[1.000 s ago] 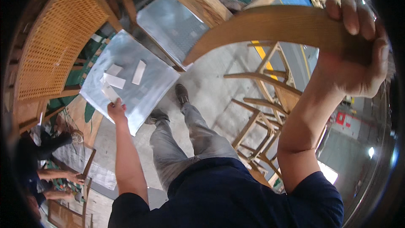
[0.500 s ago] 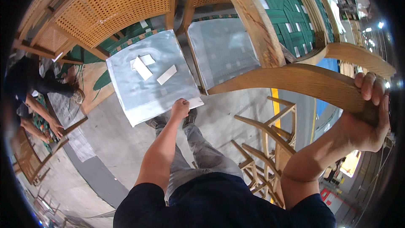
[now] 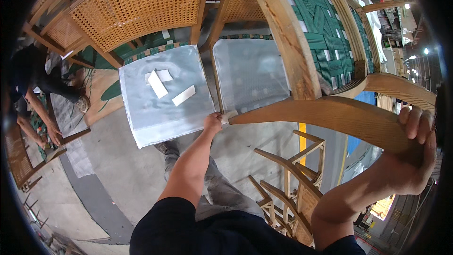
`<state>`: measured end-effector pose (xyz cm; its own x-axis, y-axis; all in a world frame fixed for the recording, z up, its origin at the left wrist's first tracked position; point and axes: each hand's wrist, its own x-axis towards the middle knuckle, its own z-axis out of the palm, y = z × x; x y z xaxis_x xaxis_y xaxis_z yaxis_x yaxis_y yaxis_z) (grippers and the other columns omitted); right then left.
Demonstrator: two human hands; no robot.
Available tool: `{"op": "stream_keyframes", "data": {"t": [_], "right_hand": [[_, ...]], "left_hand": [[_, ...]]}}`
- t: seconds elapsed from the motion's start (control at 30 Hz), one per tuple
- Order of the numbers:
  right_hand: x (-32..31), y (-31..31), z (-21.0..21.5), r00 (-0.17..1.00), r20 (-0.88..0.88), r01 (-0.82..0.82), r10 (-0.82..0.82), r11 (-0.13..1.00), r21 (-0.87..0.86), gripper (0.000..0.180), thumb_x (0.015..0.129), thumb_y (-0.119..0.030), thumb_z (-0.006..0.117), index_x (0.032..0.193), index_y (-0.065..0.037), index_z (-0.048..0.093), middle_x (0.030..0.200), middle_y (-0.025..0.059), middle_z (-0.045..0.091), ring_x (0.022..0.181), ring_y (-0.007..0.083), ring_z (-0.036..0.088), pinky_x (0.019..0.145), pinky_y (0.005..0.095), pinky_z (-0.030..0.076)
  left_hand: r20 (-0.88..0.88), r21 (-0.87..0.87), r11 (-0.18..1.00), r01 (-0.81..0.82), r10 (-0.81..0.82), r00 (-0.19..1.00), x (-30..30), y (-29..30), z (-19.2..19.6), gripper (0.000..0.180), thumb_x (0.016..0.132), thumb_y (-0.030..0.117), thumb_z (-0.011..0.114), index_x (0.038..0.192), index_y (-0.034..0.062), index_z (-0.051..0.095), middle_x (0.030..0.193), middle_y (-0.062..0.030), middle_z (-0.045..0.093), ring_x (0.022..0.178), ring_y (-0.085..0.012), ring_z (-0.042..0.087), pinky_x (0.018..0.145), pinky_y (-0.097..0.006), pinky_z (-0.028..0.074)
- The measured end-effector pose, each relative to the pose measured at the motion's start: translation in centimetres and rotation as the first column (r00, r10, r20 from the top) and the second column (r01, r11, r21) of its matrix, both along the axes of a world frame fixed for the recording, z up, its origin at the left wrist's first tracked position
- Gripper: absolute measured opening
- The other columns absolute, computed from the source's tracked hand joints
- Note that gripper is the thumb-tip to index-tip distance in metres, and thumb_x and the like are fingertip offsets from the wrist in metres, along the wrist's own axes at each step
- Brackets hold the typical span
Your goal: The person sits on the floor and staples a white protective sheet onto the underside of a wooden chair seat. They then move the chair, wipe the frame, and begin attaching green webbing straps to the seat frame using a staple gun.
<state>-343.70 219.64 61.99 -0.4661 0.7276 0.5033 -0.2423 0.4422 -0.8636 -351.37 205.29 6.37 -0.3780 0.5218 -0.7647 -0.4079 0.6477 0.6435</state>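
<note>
My right hand [image 3: 414, 153] grips the curved wooden armrest [image 3: 330, 115] of a chair frame with a green woven back [image 3: 325, 23]. My left hand [image 3: 213, 123] pinches a small pale piece [image 3: 230, 116] at the near tip of that armrest, beside a grey plastic-covered seat [image 3: 163, 94] that carries white strips [image 3: 170, 89]. A second grey-covered seat [image 3: 250, 73] lies just right of it, behind a wooden post [image 3: 285, 38].
Cane-backed chairs [image 3: 137, 4] stand along the top. More bare wooden chair frames [image 3: 292, 184] sit on the concrete floor [image 3: 113, 170] at lower right. A person [image 3: 33, 85] crouches at the left, working on a cane panel.
The view has swung so the chairs fill the top. My left hand moved right from the grey seat's edge to the armrest tip. My right hand kept its grip.
</note>
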Motion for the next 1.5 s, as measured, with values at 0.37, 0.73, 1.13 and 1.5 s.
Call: {"op": "stream_keyframes", "data": {"t": [0.37, 0.73, 1.13, 1.5], "right_hand": [[-0.5, -1.6, -3.7, 0.987, -0.049, -0.15, 0.154, 0.985, 0.079, 0.028, 0.09, -0.013, 0.06, 0.114, -0.011, 0.045, 0.084, 0.0066, 0.052, 0.075, 0.0227, 0.056, 0.073, 0.0432, 0.046], [-0.4, -4.4, -10.2, 0.871, 0.253, 0.399, -0.42, 0.907, 0.133, 0.042, 0.084, -0.017, 0.082, 0.118, -0.004, 0.06, 0.094, 0.0141, 0.069, 0.089, 0.0311, 0.068, 0.079, 0.0416, 0.055], [30.2, -46.3, -31.2, 0.385, 0.921, 0.85, 0.058, 0.367, -0.378, 0.044, 0.095, -0.045, 0.065, 0.129, -0.017, 0.068, 0.117, 0.0195, 0.074, 0.111, 0.0419, 0.069, 0.092, 0.0529, 0.055], [36.3, -65.5, -36.8, 0.446, 0.892, 0.762, -0.066, -0.495, -0.418, 0.044, 0.094, -0.044, 0.064, 0.126, -0.014, 0.073, 0.121, 0.0172, 0.075, 0.117, 0.0381, 0.069, 0.101, 0.0491, 0.054]], "left_hand": [[-0.341, -0.18, 0.939, 0.295, -0.34, 0.876, -2.3, -1.8, 4.0, 0.063, 0.097, 0.027, 0.061, 0.155, 0.0128, 0.043, 0.115, -0.0317, 0.071, 0.114, -0.048, 0.067, 0.097, -0.055, 0.054], [-0.245, -0.084, 0.07, 0.994, -0.968, 0.048, 4.2, -18.8, 17.4, 0.049, 0.099, 0.026, 0.065, 0.143, 0.0041, 0.06, 0.134, -0.0208, 0.068, 0.12, -0.0383, 0.067, 0.101, -0.049, 0.053], [-0.165, -0.307, -0.435, 0.847, -0.852, -0.497, 8.5, -12.7, 20.3, 0.05, 0.094, 0.027, 0.069, 0.14, 0.0069, 0.063, 0.138, -0.0203, 0.065, 0.13, -0.0399, 0.058, 0.108, -0.054, 0.045], [-0.099, -0.324, -0.798, 0.509, -0.506, -0.857, 26.1, -11.5, 23.2, 0.051, 0.09, 0.028, 0.072, 0.137, 0.0095, 0.066, 0.141, -0.0198, 0.063, 0.138, -0.0413, 0.049, 0.113, -0.058, 0.037]]}}
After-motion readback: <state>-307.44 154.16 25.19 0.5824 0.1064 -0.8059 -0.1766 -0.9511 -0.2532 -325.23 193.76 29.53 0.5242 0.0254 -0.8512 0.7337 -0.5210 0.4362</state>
